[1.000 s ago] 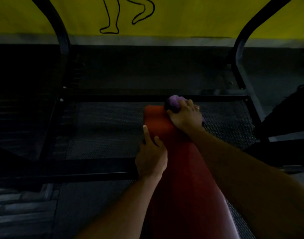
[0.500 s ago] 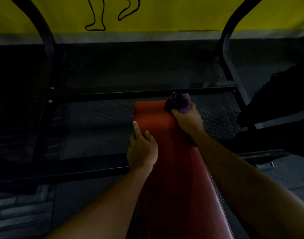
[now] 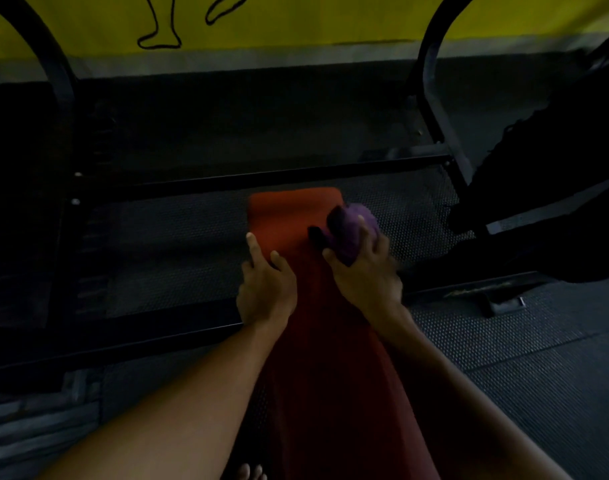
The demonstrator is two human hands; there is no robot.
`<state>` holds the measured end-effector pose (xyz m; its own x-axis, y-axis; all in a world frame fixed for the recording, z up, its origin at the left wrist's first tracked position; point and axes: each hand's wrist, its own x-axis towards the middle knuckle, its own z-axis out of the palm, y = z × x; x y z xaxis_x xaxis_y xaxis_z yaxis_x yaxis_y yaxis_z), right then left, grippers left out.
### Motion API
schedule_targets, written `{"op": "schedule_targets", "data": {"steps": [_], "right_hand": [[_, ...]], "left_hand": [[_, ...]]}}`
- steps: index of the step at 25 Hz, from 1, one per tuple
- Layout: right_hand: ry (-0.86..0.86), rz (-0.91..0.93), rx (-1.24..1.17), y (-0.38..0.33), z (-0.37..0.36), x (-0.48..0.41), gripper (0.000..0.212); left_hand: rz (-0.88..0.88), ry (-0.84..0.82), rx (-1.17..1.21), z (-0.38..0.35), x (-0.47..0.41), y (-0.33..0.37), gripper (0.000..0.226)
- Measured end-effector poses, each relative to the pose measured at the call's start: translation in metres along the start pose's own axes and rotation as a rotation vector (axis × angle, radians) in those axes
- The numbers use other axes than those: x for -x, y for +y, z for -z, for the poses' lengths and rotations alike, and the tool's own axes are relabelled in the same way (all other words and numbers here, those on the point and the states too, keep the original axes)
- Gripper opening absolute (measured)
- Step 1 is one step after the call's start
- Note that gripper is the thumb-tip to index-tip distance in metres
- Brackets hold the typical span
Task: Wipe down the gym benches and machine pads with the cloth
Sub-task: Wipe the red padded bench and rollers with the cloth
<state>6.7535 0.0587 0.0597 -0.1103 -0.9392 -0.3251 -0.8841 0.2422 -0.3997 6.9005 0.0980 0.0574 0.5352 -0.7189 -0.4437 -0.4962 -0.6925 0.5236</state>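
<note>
We're wiping the far end of the red pad [image 3: 296, 209], mid-frame; other benches likely remain. Our left hand [image 3: 266, 292] rests straight-fingered on its left edge. Our right hand [image 3: 365, 275] grips the cloth [image 3: 351, 226] on its right edge.

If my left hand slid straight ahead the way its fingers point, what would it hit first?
Nothing on the red bench pad: the left hand would slide along its left edge and off the far end. Beyond lies the black crossbar, possibly lower.
</note>
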Motion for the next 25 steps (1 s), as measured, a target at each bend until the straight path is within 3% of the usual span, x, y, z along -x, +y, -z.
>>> {"op": "schedule_targets", "data": {"steps": [4, 11, 20, 25], "right_hand": [[-0.023, 0.114, 0.073, -0.046, -0.007, -0.034, 0.068], [0.023, 0.269, 0.187, -0.02, 0.0, 0.031, 0.059], [-0.109, 0.079, 0.133, 0.008, 0.026, 0.13, 0.077], [-0.207, -0.051, 0.103, 0.019, 0.062, 0.185, 0.07]], "left_hand": [[-0.013, 0.001, -0.011, -0.002, -0.004, -0.003, 0.06], [-0.05, -0.061, -0.055, 0.001, -0.003, -0.005, 0.062], [-0.214, -0.345, -0.454, 0.042, 0.061, -0.022, 0.064], [-0.253, -0.462, -0.671, 0.067, 0.12, -0.02, 0.067]]}}
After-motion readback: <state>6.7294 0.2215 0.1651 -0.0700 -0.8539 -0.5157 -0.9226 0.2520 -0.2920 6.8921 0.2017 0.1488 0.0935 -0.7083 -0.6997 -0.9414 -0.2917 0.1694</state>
